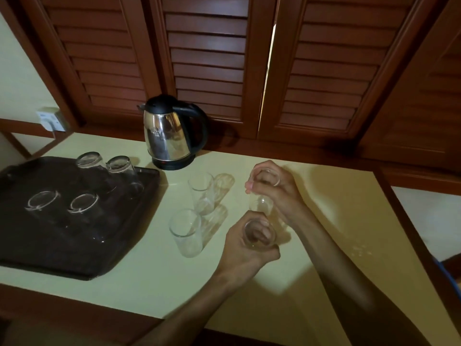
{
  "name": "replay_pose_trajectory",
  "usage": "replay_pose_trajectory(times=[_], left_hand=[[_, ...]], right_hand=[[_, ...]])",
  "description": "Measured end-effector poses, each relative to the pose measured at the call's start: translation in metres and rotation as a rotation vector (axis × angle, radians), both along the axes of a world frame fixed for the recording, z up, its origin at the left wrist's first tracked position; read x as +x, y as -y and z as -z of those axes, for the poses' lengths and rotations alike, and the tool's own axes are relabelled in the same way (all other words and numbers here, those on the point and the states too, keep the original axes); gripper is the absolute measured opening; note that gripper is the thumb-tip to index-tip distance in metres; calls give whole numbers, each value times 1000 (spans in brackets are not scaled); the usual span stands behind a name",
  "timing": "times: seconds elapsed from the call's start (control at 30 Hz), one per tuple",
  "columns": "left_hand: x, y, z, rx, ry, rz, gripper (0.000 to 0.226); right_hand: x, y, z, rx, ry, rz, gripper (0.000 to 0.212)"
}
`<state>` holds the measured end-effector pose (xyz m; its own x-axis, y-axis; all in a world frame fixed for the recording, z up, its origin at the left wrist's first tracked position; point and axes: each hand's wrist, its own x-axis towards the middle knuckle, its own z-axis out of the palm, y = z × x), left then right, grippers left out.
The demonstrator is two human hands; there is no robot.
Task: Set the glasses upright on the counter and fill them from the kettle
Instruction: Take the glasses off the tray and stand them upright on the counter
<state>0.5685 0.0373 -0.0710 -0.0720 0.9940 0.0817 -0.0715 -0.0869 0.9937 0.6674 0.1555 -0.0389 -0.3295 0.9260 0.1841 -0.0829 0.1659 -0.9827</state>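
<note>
Nearest the camera, the left hand [245, 242] wraps its fingers round a clear glass [259, 233], mouth facing up, held just above the pale desk [149, 278]. Beyond it the right hand [273, 188] grips a second glass [262, 196] from above, tilted; whether it touches the desk cannot be told. Both glasses look empty. Two more empty glasses stand upright on the desk to the left, the near one [185, 233] and the far one [202, 193] close together. On the dark tray [62, 245] four glasses [82, 203] sit; the back pair is upside down. A steel kettle [169, 133] with black lid and handle rests on its base by the shutters [207, 53], lid closed
</note>
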Motion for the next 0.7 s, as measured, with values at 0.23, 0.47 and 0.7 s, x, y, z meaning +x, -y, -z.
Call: replay_pose_trajectory(times=[0.23,0.47,0.7], left_hand=[[-4,-7,8,53,-48,-72,42],[-19,-6,13,67,-80,-38,39],[-21,-6,19,59,-84,-27,34]], right_hand=[[-4,-7,25,3,-16,-26,28],[-15,-12,33,-7,-17,-51,30],[-16,-13,43,55,1,7,30]])
